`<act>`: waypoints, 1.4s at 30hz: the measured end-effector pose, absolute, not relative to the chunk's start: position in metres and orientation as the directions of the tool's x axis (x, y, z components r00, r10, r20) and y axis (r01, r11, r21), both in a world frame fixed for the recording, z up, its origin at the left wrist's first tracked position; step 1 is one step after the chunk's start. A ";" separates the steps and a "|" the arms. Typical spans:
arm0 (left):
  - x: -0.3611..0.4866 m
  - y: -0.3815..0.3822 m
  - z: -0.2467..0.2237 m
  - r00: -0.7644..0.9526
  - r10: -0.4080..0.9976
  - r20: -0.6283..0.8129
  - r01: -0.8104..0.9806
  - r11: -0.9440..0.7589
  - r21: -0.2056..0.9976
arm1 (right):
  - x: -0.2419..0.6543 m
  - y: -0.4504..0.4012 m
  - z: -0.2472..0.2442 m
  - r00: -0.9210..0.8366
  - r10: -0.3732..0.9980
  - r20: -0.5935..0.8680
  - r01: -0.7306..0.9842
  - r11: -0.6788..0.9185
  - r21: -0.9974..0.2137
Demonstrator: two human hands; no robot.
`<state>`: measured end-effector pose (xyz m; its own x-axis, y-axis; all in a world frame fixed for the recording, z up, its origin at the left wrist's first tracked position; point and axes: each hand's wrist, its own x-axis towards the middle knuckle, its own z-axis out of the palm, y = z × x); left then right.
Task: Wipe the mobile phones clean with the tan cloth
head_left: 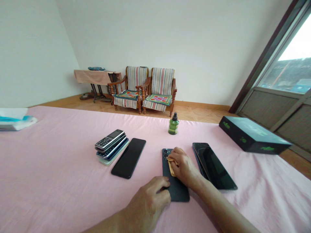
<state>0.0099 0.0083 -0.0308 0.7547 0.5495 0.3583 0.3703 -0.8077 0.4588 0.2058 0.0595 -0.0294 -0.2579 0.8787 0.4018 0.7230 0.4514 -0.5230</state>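
A dark smartphone (179,191) lies back up on the pink cloth, its camera lenses at the far end. My right hand (182,165) is closed on a folded yellowish cloth (172,168) and presses it against the phone's back, just below the lenses. At the phone's near left edge, my left hand (154,197) grips it with curled fingers and thumb. To the left lies a black smartphone (129,158), screen up, beside a stack of several phones topped by a keypad phone (110,139). A larger dark-screened device (217,168) rests on another one at the right.
A green spray bottle (173,125) with a black top stands beyond the phone. At the right is a black box (252,134); a white and blue packet (17,119) sits at the far left. Two wooden chairs (159,85) and a small covered table (97,77) stand by the wall.
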 end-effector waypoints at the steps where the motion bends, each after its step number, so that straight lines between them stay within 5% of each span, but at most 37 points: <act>1: 0.010 0.008 -0.031 0.757 0.551 0.352 0.372 -0.806 0.461 | 0.205 0.059 -0.029 -0.264 0.876 0.403 0.723 0.456 -0.519; 17: 0.011 0.006 -0.027 0.759 0.557 0.338 0.381 -0.800 0.463 | 0.183 0.070 -0.029 -0.228 0.884 0.409 0.842 0.390 -0.373; 26: 0.011 0.008 -0.029 0.775 0.564 0.285 0.408 -0.791 0.457 | 0.187 0.062 -0.025 -0.249 0.878 0.409 0.784 0.431 -0.447; 34: 0.009 0.010 -0.032 0.794 0.524 0.308 0.361 -0.814 0.455 | 0.208 0.084 -0.039 -0.038 0.886 0.461 0.800 0.303 -0.517; 42: 0.010 0.009 -0.031 0.793 0.521 0.316 0.355 -0.817 0.455 | 0.196 0.099 -0.045 -0.094 0.878 0.469 0.787 0.354 -0.505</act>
<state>0.0098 0.0094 -0.0307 0.7929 0.5209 0.3162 0.3552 -0.8167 0.4547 0.1961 0.0994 -0.0454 -0.0940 0.8781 0.4692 0.7871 0.3542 -0.5051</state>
